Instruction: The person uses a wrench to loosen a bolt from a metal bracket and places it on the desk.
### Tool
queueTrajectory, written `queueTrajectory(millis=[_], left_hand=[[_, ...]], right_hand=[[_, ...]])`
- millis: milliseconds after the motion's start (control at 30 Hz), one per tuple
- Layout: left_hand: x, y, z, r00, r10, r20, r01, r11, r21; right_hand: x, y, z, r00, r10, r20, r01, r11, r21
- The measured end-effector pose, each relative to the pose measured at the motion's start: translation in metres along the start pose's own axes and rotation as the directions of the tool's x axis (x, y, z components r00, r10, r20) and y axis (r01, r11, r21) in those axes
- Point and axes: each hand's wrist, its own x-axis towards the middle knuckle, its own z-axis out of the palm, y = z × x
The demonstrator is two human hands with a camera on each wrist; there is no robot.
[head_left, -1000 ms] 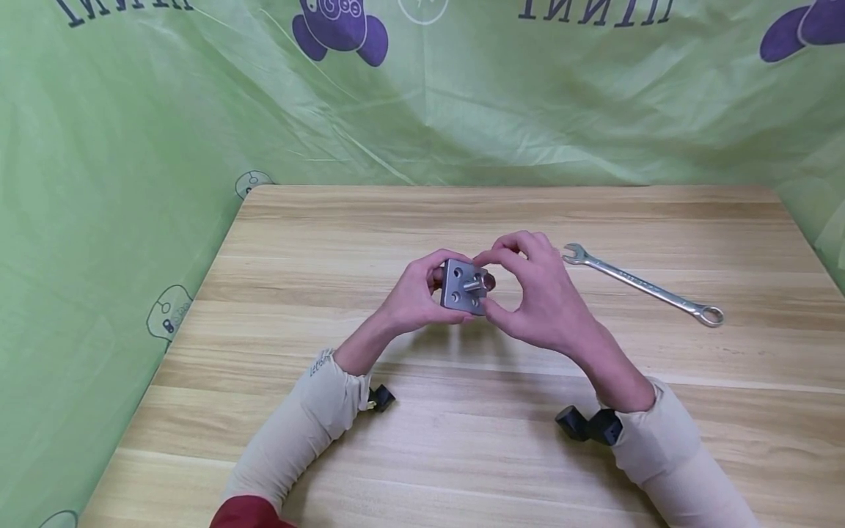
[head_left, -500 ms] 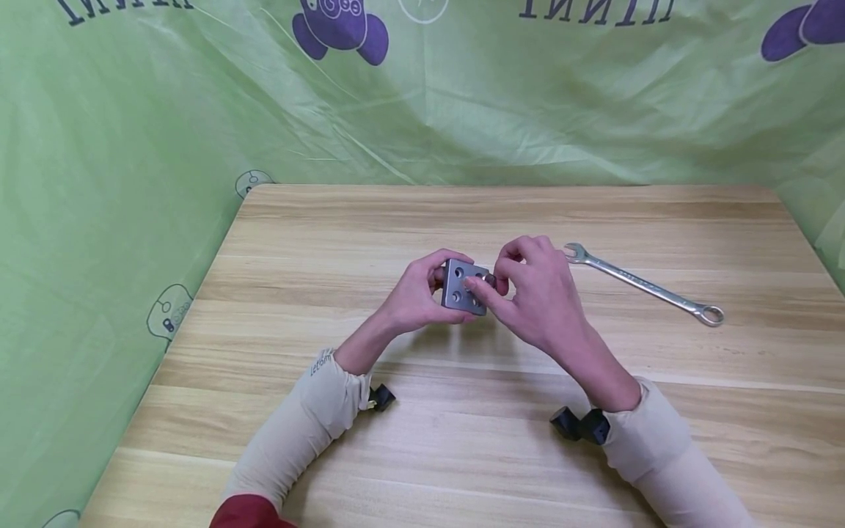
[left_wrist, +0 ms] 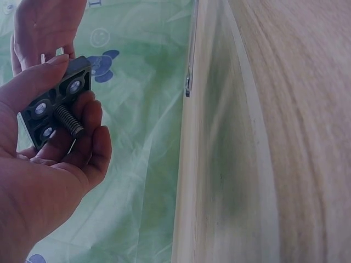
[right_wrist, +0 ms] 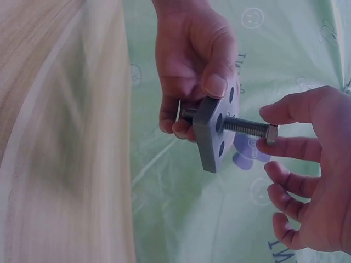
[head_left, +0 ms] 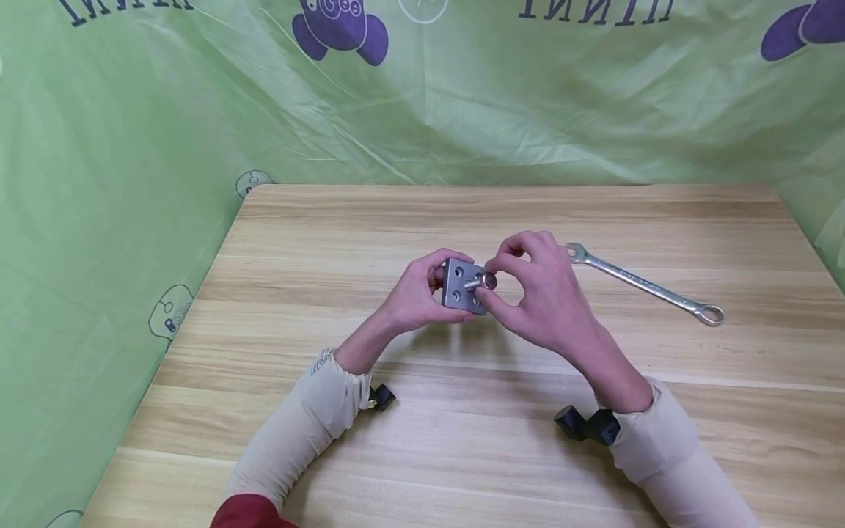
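Note:
A grey square metal plate (head_left: 452, 286) with holes near its corners is held off the table by my left hand (head_left: 417, 297), fingers and thumb gripping its edges. Through its middle runs a threaded bolt (right_wrist: 247, 126), whose hex head (right_wrist: 272, 134) stands well out on the right side. My right hand (head_left: 544, 293) has thumb and index fingertip at that head, one on each side, while its other fingers curl loosely. On the plate's other side, the left wrist view shows the bolt's threaded end (left_wrist: 69, 121) poking out near my left fingers.
A combination wrench (head_left: 643, 284) lies on the wooden table (head_left: 422, 440) to the right of my hands. Green printed cloth (head_left: 462, 117) hangs behind and at the left of the table. Black wrist cameras (head_left: 586, 425) sit on both sleeves.
My right thumb swept forward across the bolt and then came back, with the fingers shifting around the bolt head. The left hand and plate stay where they were.

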Motion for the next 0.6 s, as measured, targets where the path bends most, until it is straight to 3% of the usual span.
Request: queueTrajectory(millis=[400,600], left_hand=[[-0.0002,0.002,0.002,1.0,0.0,0.009,0.001,1.0,-0.027],[0.0001,0.0018,0.0018,1.0,-0.007,0.01,0.007,1.0,-0.025]], right_hand=[[0.0019,0.0018,0.0006,0.992,-0.115,-0.05,0.121,0.985,0.126],[0.0017,0.0011,0.0001,0.992,-0.123,-0.03,0.126,0.983,0.134]])
